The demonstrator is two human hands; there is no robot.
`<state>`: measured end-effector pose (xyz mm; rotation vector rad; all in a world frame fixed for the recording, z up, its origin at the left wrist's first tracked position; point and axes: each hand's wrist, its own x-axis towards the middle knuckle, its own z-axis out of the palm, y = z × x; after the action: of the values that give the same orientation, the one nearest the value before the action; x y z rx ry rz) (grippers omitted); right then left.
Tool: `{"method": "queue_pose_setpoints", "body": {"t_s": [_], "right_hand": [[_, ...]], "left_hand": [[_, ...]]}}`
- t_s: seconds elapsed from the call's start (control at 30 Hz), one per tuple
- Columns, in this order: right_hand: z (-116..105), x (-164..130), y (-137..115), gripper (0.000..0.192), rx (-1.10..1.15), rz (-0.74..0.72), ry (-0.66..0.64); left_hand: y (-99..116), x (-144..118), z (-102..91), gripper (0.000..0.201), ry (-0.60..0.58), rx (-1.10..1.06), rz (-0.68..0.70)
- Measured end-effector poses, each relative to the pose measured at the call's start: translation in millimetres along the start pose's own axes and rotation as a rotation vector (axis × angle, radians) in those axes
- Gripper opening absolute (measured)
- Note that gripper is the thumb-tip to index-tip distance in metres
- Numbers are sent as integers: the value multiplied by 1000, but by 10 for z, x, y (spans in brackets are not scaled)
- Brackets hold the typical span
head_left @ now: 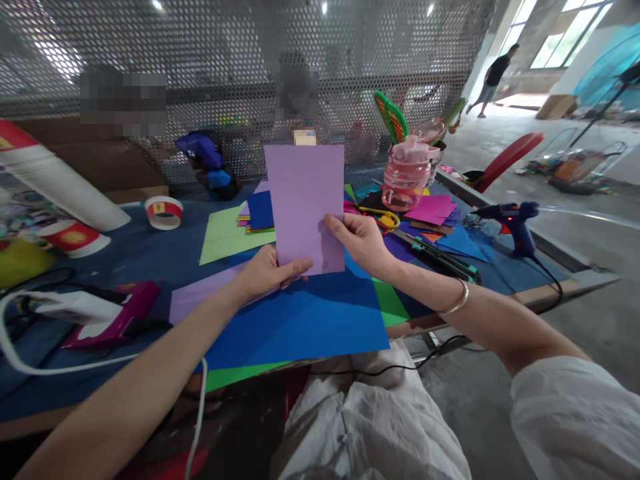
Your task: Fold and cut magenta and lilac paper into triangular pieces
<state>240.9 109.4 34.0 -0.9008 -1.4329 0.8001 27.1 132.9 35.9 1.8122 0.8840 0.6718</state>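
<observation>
A lilac sheet of paper stands upright above the table, held by both hands. My left hand pinches its lower left corner, thumb across the front. My right hand grips its lower right edge; a silver bangle sits on that wrist. Under the hands lies a large blue sheet on top of green sheets and another lilac sheet. A faint diagonal crease shows on the held sheet.
A light green sheet, a stack of coloured paper, a pink bottle, yellow scissors, a blue glue gun, a tape roll and a magenta device lie on the blue table. A perforated screen stands behind; a person walks far right.
</observation>
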Motion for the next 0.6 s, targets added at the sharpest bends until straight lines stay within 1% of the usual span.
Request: {"method": "queue_pose_setpoints", "body": {"t_s": [0.07, 0.13, 0.23, 0.3, 0.43, 0.5, 0.6], "right_hand": [[-7, 18, 32, 58, 3, -5, 24], [-19, 40, 61, 55, -4, -29, 60], [-44, 67, 86, 50, -91, -96, 120], [-66, 81, 89, 48, -164, -119, 136], [-116, 113, 87, 46, -273, -127, 141], [-130, 127, 92, 44, -281, -136, 131], [-121, 129, 98, 40, -244, -146, 70]], "left_hand": [[27, 0, -1, 55, -52, 20, -13], [56, -12, 20, 58, -67, 25, -28], [99, -61, 98, 63, -38, 24, -39], [125, -101, 161, 64, 1, 28, -41], [176, -154, 247, 64, 86, 73, -83], [209, -176, 271, 65, 84, 67, -88], [269, -247, 314, 65, 43, 54, -53]]}}
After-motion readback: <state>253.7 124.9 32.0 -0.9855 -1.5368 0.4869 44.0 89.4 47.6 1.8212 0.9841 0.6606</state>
